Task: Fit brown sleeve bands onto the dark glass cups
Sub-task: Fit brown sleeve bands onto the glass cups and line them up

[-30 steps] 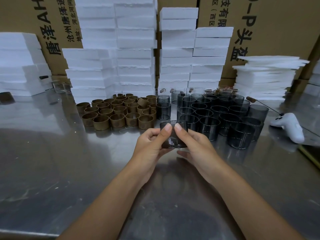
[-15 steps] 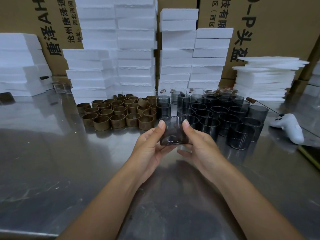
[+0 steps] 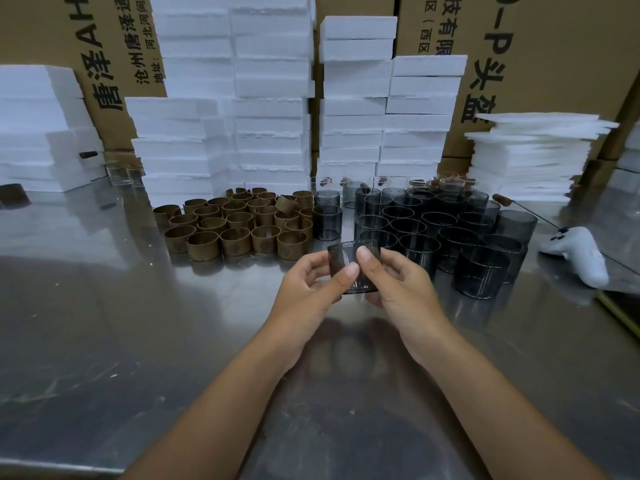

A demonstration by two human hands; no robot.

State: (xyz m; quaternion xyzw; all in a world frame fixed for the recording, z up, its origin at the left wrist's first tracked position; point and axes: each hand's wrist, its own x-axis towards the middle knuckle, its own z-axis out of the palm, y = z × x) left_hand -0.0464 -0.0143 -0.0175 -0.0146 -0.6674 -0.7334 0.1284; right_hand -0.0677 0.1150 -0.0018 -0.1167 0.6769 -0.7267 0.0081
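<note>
Smoky grey glass, thin enough to see through, makes up the dark glass cup point(image 3: 341, 254) held in the air between both hands, just above the steel tabletop point(image 3: 104, 341) and in front of the rows of stock. The left hand point(image 3: 308, 292) grips it from the left with the thumb pressed on the near wall, the other fingers point(image 3: 313, 263) curled round towards the far side. The right hand point(image 3: 401, 289) holds it from the right, its thumb laid on the near wall a little higher than the left thumb, tip close to tip; its remaining fingers wrap behind and under the cup, where they are partly hidden. The cup is short, wide and straight-sided, close to upright, and pale glints run along its lower edge. Beyond the hands on the left stands a cluster of brown bands point(image 3: 235, 237), open rings set on end, touching one another. To the right of them the dark cups point(image 3: 450, 233) are packed together in rows, the nearest just beside the right hand. A white controller point(image 3: 578, 254) lies further right. White foam blocks point(image 3: 270, 98) are stacked behind, against printed cardboard boxes point(image 3: 554, 64).
</note>
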